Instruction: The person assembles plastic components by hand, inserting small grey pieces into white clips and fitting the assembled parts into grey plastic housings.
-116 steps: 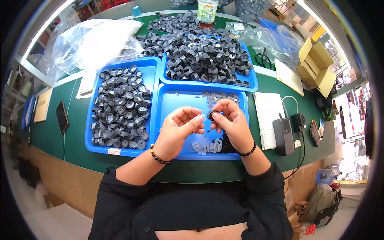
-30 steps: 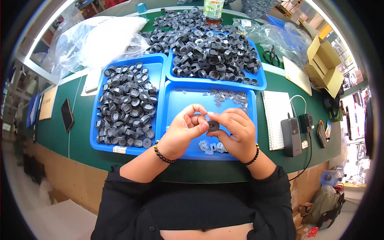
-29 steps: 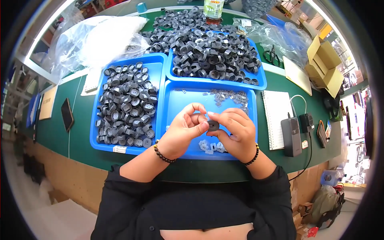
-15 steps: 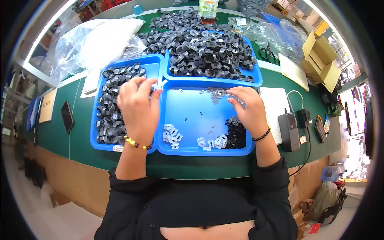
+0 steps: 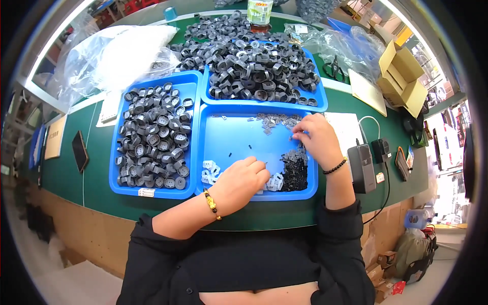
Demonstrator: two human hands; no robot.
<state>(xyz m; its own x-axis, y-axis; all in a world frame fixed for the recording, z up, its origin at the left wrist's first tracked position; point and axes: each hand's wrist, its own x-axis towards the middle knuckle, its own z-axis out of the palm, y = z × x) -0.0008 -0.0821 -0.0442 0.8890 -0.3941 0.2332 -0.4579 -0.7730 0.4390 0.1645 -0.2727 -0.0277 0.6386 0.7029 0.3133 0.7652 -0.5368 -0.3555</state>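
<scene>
My left hand is over the front of the near blue tray, its fingers pressed together. Whatever is at its fingertips is too small to name. Beside and partly under it are translucent white plastic pieces; more white pieces lie just right of it. At the tray's right side my right hand pinches thumb and forefinger over something tiny that I cannot make out. Small grey flat pieces are spread at the tray's back, next to that hand. A heap of tiny black parts fills the front right corner.
Dark grey round caps fill the left blue tray. Another blue tray behind is heaped with grey caps. Around them are plastic bags, scissors, an open cardboard box, a phone and a grey device.
My left hand has moved from above the left tray to the front of the near tray, its fingers now closed together. My right hand remains near the tray's right side, fingertips slightly lower.
</scene>
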